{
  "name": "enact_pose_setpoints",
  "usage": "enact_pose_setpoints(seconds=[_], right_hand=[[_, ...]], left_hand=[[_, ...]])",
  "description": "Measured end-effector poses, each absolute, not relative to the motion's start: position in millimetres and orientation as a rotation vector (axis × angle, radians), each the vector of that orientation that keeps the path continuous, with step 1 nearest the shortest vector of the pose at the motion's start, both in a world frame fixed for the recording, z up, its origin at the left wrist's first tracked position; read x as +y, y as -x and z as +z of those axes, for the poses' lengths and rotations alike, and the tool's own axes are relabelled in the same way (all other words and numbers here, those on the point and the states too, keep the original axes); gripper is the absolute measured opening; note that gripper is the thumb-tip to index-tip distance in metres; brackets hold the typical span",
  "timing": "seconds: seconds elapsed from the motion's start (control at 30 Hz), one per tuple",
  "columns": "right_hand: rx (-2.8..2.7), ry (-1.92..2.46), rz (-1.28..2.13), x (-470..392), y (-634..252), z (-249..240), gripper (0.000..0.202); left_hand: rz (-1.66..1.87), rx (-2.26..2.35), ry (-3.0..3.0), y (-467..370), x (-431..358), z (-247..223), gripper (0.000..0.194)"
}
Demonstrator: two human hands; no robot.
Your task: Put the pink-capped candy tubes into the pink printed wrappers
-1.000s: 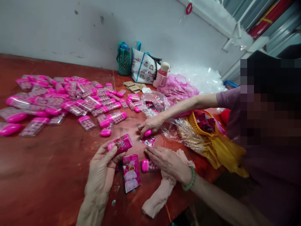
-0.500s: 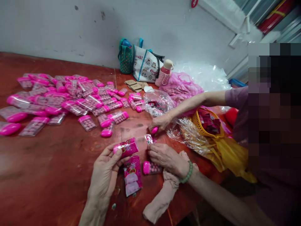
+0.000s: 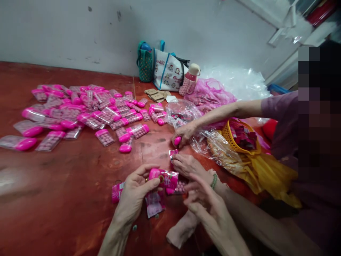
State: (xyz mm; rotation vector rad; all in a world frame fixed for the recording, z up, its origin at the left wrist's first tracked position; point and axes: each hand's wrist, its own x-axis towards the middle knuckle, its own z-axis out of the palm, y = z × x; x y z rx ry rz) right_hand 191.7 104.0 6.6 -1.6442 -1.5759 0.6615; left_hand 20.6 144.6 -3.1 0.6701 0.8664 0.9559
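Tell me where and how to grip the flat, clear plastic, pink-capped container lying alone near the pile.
Probably pinch the container by its side edges, coming down from the near side: it lies flat, with bare red table before it.

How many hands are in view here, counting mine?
4. Your left hand holds a pink packet; your right hand is open beside it. Just beyond is a co-worker's hand, green bracelet at the wrist; the co-worker's other hand is farther off, by clear plastic.

The left hand (image 3: pixel 138 188) was closed in a pinch; the right hand (image 3: pixel 204 199) was open, its fingers spread, near it.
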Motion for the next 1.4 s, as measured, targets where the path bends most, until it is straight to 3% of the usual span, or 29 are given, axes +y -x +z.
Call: enact_pose_setpoints(seconds=[0.07, 0.2, 0.47, 0.9, 1.1, 1.3, 1.4], right_hand=[[-1.502, 1.642, 0.767, 80.4, -176.3, 16.1, 0.05], [-1.101, 1.657, 1.111, 70.9, -153.7, 20.4, 0.026], [-0.763, 1.477, 1.166, 83.3, -138.2, 6.8, 0.029], [-0.884, 1.599, 0.972, 87.9, -124.7, 2.1, 0.026], [-1.376, 1.602, 0.559, 85.2, -138.0, 7.7, 0.045], [-1.454, 1.463, 0.344, 86.5, -138.2, -4.6, 0.035], [-1.343, 1.476, 0.304, 88.8, -134.5, -10.2, 0.034]], left_hand=[[0.866, 0.816, -0.699, -22.4, 142.1, -2.7, 0.034], [0.843, 0.799, -0.672, -26.7, 140.3, -1.1, 0.033], [0.9, 0.82, -0.59, -29.9, 140.2, -4.9, 0.028], [0.94, 0.794, -0.544, -27.8, 142.2, -5.1, 0.027], [0.988, 0.822, -0.486, -31.5, 144.8, -8.9, 0.023], [0.97, 0.841, -0.396, -41.5, 145.3, -6.0, 0.022], [0.943, 0.831, -0.401, -44.9, 144.9, -4.8, 0.03]])
